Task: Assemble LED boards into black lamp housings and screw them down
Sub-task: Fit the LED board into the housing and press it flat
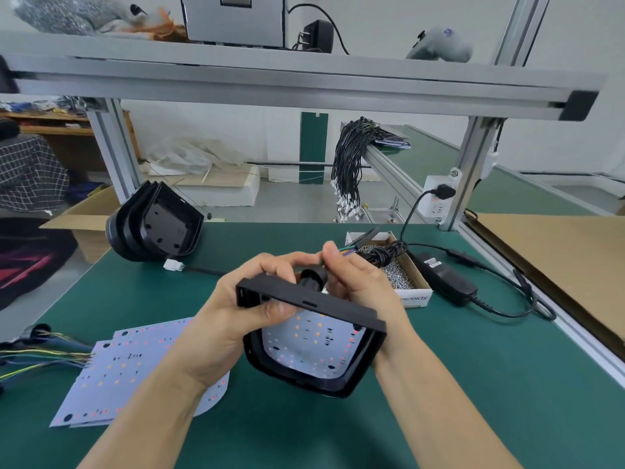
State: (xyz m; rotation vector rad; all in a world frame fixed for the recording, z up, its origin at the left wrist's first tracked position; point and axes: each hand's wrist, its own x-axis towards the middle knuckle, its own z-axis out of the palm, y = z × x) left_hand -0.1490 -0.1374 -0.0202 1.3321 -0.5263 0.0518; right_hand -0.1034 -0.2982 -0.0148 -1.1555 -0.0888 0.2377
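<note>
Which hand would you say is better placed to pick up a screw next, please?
Probably the right hand: it is beside the cardboard box of silver screws, while the left hand grips the black plastic lamp housing.

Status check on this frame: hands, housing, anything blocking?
Left hand grips black housing, LED board seated inside. Right hand pinches the board's wires behind it. No screws in yet. Nothing blocking.

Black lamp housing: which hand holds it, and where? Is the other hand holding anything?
The left hand grips the black lamp housing by its upper left corner. The right hand pinches the coloured wires behind it.
</note>
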